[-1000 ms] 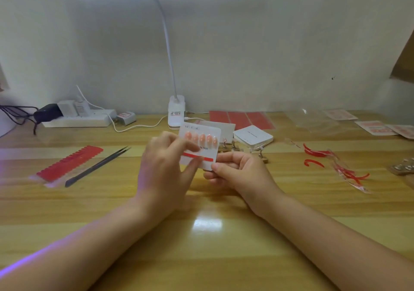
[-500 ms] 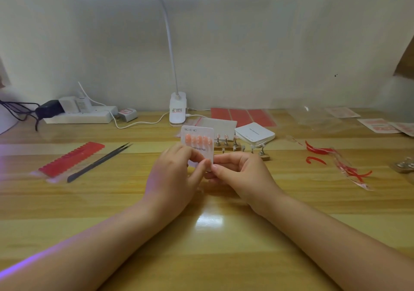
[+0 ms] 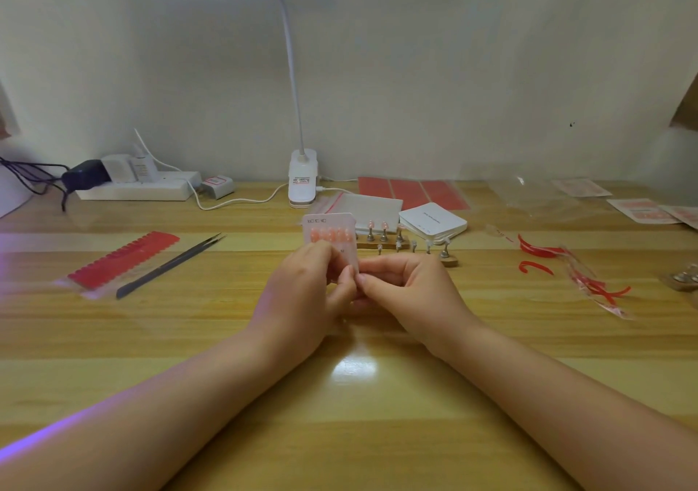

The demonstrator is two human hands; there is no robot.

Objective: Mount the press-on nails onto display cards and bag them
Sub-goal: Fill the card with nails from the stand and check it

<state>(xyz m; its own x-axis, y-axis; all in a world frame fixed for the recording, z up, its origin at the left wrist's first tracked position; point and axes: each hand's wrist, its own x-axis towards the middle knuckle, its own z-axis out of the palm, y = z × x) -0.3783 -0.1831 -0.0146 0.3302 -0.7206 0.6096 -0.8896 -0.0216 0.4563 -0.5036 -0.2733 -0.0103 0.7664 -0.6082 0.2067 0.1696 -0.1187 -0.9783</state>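
Display card [image 3: 331,235], upright above bench [image 3: 226,339] centre with five pink nails [image 3: 330,234] mounted, now sits lower in both grips than a second ago—left hand [image 3: 302,294] and right hand [image 3: 404,290] pinching its bottom edge, red strip hidden, perhaps peeling.

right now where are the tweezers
In the head view the tweezers lie on the table's left side, angled, just right of the red strip sheet and well left of both hands.

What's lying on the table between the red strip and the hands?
Black tweezers lie between the red strip and the left hand, in the head view.
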